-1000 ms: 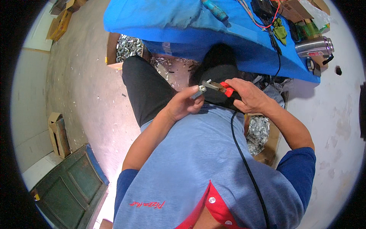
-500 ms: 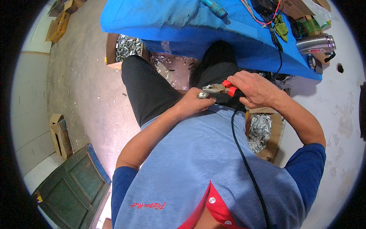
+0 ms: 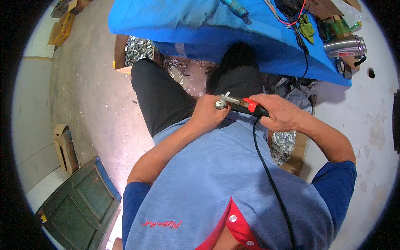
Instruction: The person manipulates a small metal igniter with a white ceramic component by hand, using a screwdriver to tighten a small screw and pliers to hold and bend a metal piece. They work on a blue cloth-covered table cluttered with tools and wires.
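The left hand [image 3: 208, 114] is curled over the lap, its grip pinching a small silvery metal part [image 3: 219, 104] that sticks out at the hand's far right edge. The part is rounded and shiny (too small to make out more). Just to its right, touching or nearly touching it, is the metal tip of a corded tool [image 3: 246, 104], which the right hand [image 3: 279, 114] holds with its grip wrapped tight around the black handle. The tool has a grey metal front, a red piece on top and a black cord [image 3: 266, 166] running down toward the near edge across the blue shirt.

Farther off stands a counter [image 3: 200, 25] covered in blue cloth, with a steel flask [image 3: 345, 46] at its right end. Cardboard boxes of small silvery pieces [image 3: 137, 50] sit on the floor to the left of the knees.
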`<state>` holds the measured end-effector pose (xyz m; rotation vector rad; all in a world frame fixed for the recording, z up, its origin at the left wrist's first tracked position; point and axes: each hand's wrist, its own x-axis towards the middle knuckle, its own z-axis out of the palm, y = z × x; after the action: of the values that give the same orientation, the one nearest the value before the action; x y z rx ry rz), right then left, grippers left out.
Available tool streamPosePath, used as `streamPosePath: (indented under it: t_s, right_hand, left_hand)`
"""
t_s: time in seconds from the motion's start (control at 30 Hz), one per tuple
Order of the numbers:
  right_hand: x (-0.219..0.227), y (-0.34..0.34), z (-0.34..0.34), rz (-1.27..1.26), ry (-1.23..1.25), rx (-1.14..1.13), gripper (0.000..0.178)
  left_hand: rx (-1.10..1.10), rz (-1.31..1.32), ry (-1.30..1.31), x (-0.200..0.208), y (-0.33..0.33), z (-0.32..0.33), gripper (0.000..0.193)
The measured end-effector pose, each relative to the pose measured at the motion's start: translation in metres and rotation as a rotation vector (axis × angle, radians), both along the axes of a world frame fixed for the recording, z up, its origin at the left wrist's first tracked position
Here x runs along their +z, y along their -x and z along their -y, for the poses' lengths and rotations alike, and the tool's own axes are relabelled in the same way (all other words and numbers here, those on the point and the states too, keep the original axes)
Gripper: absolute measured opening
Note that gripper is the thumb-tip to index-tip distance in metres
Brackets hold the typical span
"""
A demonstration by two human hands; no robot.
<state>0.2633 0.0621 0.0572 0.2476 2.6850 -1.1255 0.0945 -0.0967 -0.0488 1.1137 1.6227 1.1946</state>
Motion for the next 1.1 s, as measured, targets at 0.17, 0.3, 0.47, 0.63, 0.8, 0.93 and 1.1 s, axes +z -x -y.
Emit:
streamPosePath:
  t_s: [0.17,0.3,0.47,0.63,0.8,0.93,1.1]
  right_hand:
    - [0.017,0.003,0.025,0.289,0.301,-0.229,0.037]
    - [0.010,0.004,0.032,0.372,0.511,-0.318,0.028]
    - [0.010,-0.001,0.038,0.485,1.011,-0.568,0.023]
    - [-0.016,-0.008,0.032,0.364,0.586,-0.384,0.045]
    - [-0.012,-0.006,0.023,0.120,0.162,-0.173,0.058]
    - [0.000,-0.001,0.019,0.206,0.066,-0.130,0.057]
    - [0.002,0.005,0.018,0.188,-0.051,-0.087,0.055]
  left_hand:
    - [0.120,-0.120,-0.080,0.015,-0.001,0.001,0.010]
    - [0.202,-0.184,-0.130,0.006,-0.005,0.003,0.010]
    - [0.215,-0.195,-0.120,0.003,-0.006,0.004,0.007]
    - [0.144,0.091,-0.013,-0.009,-0.007,-0.005,0.015]
    - [0.038,0.304,0.055,-0.015,-0.004,-0.004,0.024]
    - [-0.036,0.502,0.220,-0.003,0.001,-0.005,0.024]
    - [-0.096,0.503,0.168,-0.009,0.000,-0.002,0.016]
